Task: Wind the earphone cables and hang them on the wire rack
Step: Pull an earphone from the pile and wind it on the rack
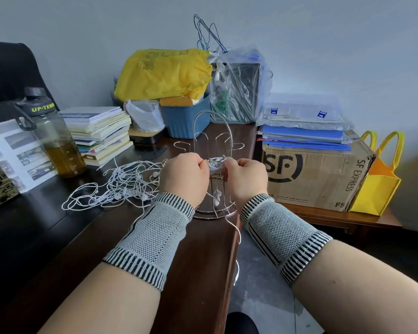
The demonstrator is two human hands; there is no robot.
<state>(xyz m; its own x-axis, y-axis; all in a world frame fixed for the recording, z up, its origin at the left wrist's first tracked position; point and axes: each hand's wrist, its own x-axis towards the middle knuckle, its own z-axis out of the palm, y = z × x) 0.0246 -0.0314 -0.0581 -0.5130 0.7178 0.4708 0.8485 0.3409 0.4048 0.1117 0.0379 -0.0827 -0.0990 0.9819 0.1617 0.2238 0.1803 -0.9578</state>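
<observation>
Nearby, tangled earphone cables (121, 186) sprawl left of wire rack (214, 150).

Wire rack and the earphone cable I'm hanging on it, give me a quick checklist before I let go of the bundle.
1. Wound bundle sits at a hook of the wire rack: ok.
2. Left hand and right hand both grip the bundle: ok.
3. Bundle fully seated over the hook: cannot tell, the hands hide it.
4. Loose tail wound in: not ok, it trails off the desk edge.
5. Earbuds hang free inside the rack: ok.
6. Remaining pile of cables lies apart from the bundle: cannot tell.
</observation>
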